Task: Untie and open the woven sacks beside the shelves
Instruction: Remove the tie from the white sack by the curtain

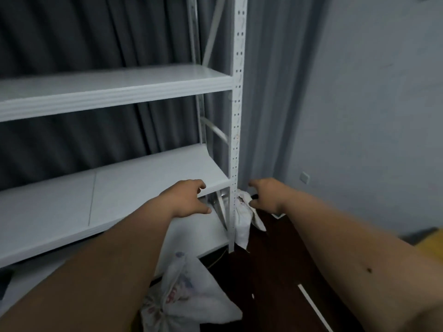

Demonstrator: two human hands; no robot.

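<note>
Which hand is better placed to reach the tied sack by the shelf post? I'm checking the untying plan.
Right. The right hand hovers open just beside the sack, on the sack's side of the post. The left hand is over the shelf, with the post between.

White metal shelving (115, 85) stands against dark grey pleated curtains (72, 34). The woven sacks (189, 291) are white with blurred red and blue print (unreadable). The floor (271, 271) is dark brown, the wall (383, 92) pale grey.

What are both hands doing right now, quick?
Left hand: open, empty, over the shelf edge.
Right hand: open, reaching toward the far sack.
</note>
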